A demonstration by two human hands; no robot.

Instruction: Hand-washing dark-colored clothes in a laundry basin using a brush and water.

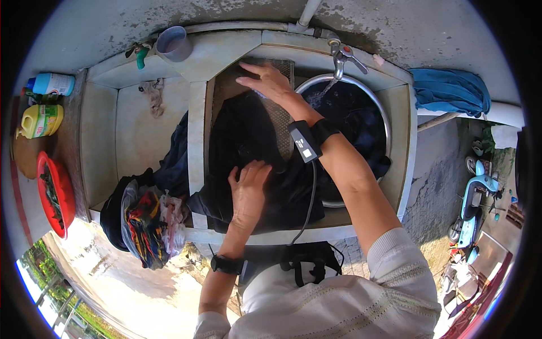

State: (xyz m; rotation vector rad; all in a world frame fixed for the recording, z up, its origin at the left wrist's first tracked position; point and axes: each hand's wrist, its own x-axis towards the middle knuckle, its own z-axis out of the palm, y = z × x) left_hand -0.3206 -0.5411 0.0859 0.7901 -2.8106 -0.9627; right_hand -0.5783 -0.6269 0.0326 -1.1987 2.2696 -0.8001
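Around and in the sink [197, 135]

Outside, on the left: bowl [66, 195], with bottles [42, 120] behind it. On the back ledge [228, 53]: cup [174, 45]. In the right half: cloth [243, 127] on washboard [284, 133]; beside that, tub [387, 121] under tap [340, 59].

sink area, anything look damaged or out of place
The wall behind the sink looks worn, with dark, patchy stains. A bundle of bags and clothing hangs untidily over the left basin's front edge, and a crumpled rag sits near the basin's back.
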